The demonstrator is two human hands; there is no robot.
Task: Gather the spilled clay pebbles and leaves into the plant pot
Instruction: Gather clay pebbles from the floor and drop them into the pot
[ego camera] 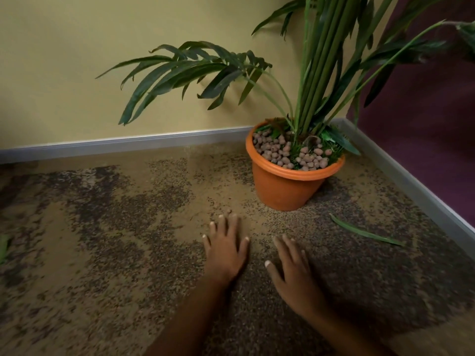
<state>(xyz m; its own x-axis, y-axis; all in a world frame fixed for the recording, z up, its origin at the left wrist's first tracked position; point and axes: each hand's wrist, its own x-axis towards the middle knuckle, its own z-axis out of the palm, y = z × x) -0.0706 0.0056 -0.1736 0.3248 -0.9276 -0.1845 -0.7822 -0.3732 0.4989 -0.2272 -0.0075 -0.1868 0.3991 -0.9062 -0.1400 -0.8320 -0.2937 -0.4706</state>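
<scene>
An orange plant pot [282,188] stands in the room corner, filled with brown clay pebbles [280,150] around tall green stems. A long green leaf [365,231] lies on the speckled floor to the pot's right front. One small pebble [227,211] sits on the floor just beyond my left fingertips. My left hand [226,250] lies flat on the floor with straight, spread fingers, a little in front of the pot. My right hand [293,268] rests beside it, fingers straight, holding nothing.
A grey skirting board [128,145] runs along the yellow wall and along the purple wall [424,155] on the right. Drooping plant fronds [185,70] hang out left of the pot. A green scrap [3,246] lies at the left edge of the floor.
</scene>
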